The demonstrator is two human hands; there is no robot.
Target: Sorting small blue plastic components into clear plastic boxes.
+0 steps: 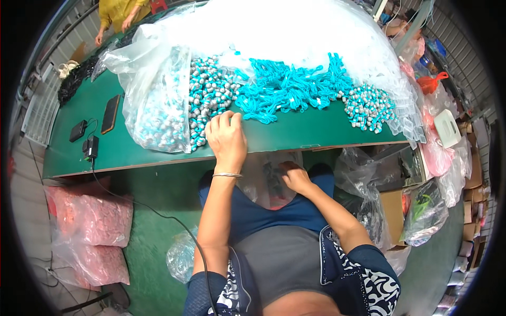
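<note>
My left hand (227, 138) is at the table's near edge, its fingers curled down beside a pile of small round grey and teal beads (215, 87); whatever is under its fingertips is hidden. Below the tabletop, over my lap, my right hand (296, 178) has its fingers bent in near a clear plastic bag (258, 176). What those fingers hold, if anything, I cannot make out. Ahead of my left hand lies a heap of teal looped cords (287, 87). A smaller pile of grey and teal pieces (369, 107) sits to the right.
A large clear bag (153, 100) of beads lies open on the green table (300, 131). Left of it are a phone (109, 114) and a black box with a cable (90, 147). Clear plastic pieces (406, 105) cover the back and right. Pink-filled bags (103, 226) stand on the floor.
</note>
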